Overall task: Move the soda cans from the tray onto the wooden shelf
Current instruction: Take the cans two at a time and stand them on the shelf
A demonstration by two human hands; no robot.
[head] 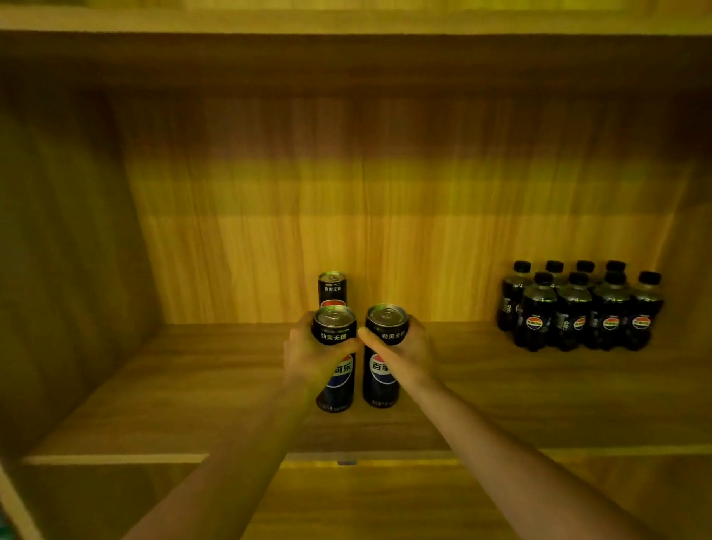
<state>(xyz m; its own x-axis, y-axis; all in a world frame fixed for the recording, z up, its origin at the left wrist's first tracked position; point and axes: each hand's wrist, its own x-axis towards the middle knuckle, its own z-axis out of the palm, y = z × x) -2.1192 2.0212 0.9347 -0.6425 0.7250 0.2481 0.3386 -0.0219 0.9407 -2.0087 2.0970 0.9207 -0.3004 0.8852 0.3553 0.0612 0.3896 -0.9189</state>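
Gripping upright cans side by side, left hand [309,358] and right hand [410,359] stand before the rear can [332,288] on the wooden shelf [189,397].

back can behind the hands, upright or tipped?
Upright. The back can stands on the wooden shelf, its lid facing up and label text level.
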